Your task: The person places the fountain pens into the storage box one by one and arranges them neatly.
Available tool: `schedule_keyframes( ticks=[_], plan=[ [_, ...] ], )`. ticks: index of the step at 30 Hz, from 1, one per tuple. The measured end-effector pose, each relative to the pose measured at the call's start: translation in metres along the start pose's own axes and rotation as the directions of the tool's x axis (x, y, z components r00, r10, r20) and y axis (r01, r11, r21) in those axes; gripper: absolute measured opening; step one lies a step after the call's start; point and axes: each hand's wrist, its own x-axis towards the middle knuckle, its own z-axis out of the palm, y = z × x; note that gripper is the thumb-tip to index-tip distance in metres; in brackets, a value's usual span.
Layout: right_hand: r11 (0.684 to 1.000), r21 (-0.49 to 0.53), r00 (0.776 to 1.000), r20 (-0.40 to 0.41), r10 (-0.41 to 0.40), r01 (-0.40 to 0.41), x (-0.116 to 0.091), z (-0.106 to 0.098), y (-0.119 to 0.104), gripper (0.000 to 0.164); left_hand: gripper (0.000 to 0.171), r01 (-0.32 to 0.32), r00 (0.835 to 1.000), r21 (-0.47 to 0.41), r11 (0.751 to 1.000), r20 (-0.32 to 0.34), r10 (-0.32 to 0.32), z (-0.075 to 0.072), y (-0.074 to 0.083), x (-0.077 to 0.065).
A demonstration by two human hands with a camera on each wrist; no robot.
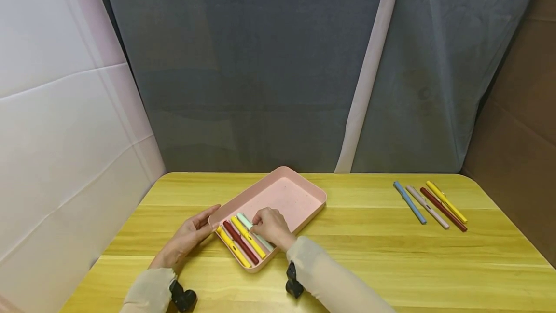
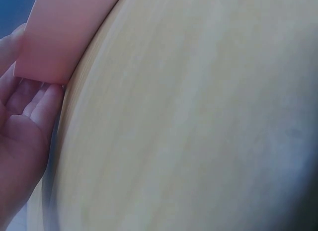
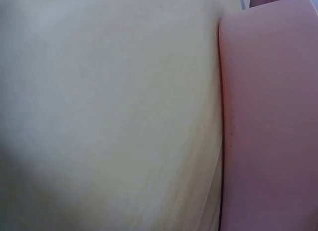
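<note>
A pink tray (image 1: 299, 199) lies slantwise on the table. In its near end, side by side, are a yellow pen (image 1: 233, 247), a dark red pen (image 1: 240, 241), another yellow pen (image 1: 248, 237) and a mint-green pen (image 1: 244, 220). My right hand (image 1: 271, 227) reaches in over the tray and pinches the mint-green pen, hiding part of it. My left hand (image 1: 187, 238) holds the tray's left corner, thumb and fingers about it. Up close in the left wrist view, the left hand (image 2: 22, 126) is against the tray wall (image 2: 64, 37). The right wrist view shows the tray's outer wall (image 3: 271, 116).
On the table's right side lie a blue pen (image 1: 410, 202), a pale pink pen (image 1: 427, 207), a dark red pen (image 1: 443, 209) and a yellow pen (image 1: 446, 201), roughly parallel. Grey cloth (image 1: 260, 71) hangs behind the wooden table (image 1: 365, 255), with white cloth (image 1: 74, 124) at the left.
</note>
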Motion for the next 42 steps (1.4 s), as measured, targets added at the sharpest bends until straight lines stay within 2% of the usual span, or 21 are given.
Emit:
schedule_keyframes(
  ticks=[5, 18, 27, 42],
  plan=[
    [1.000, 0.005, 1.000, -0.002, -0.005, 0.005, -0.001, 0.000, 0.000, 0.006, 0.066, -0.017, 1.000, -0.017, 1.000, 0.018, 0.018, 0.000, 0.001, -0.001],
    [1.000, 0.017, 1.000, -0.006, 0.004, -0.004, 0.000, 0.000, -0.001, 0.007, 0.065, -0.037, 0.999, -0.019, 0.999, 0.017, 0.037, 0.001, 0.001, 0.000],
    [1.000, 0.016, 1.000, -0.011, -0.003, 0.003, 0.000, 0.000, 0.000, 0.005, 0.066, -0.013, 1.000, -0.020, 1.000, 0.004, 0.014, 0.001, 0.001, -0.001],
    [0.998, 0.052, 1.000, -0.004, -0.022, 0.022, -0.001, -0.012, 0.002, 0.012, 0.063, -0.068, 0.997, -0.005, 0.998, -0.020, 0.068, 0.003, -0.004, 0.002]
  ],
)
